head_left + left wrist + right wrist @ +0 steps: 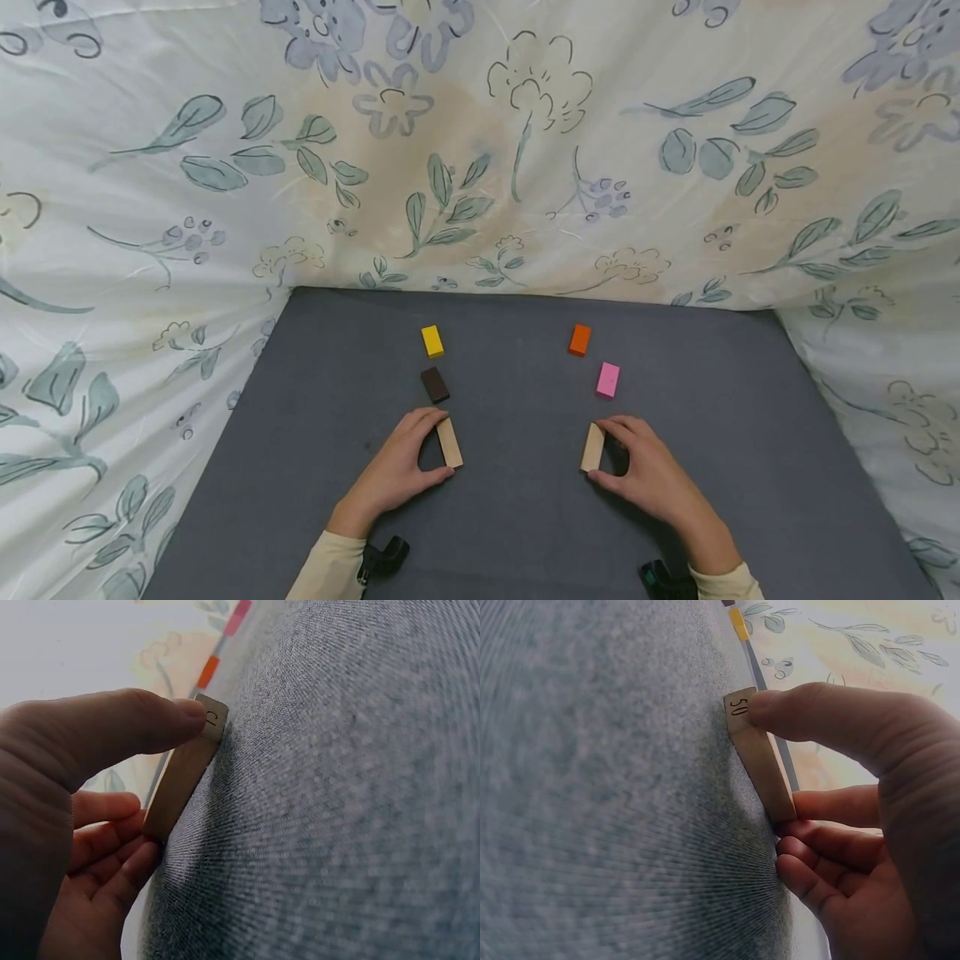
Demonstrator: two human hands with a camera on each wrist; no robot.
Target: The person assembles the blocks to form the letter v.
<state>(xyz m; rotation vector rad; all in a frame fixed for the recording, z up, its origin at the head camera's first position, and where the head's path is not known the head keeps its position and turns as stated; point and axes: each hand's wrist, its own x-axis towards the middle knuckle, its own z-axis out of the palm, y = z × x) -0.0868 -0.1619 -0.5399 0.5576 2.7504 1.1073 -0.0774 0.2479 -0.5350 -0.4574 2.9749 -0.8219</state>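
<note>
My left hand pinches a plain wooden block by its two ends, thumb at the near end and fingers at the far end. In the left wrist view this block lies on the grey cloth, with dark marks on its end partly under the thumb. On the right, my right hand holds a second plain wooden block the same way. Its near end carries the number 50 in the right wrist view, where the block also touches the cloth. The two blocks stand apart, leaning slightly toward each other at their far ends.
Beyond the left hand lie a dark brown block and a yellow block. Past the right hand are a pink block and an orange block. Floral white cloth hangs behind and beside the grey table.
</note>
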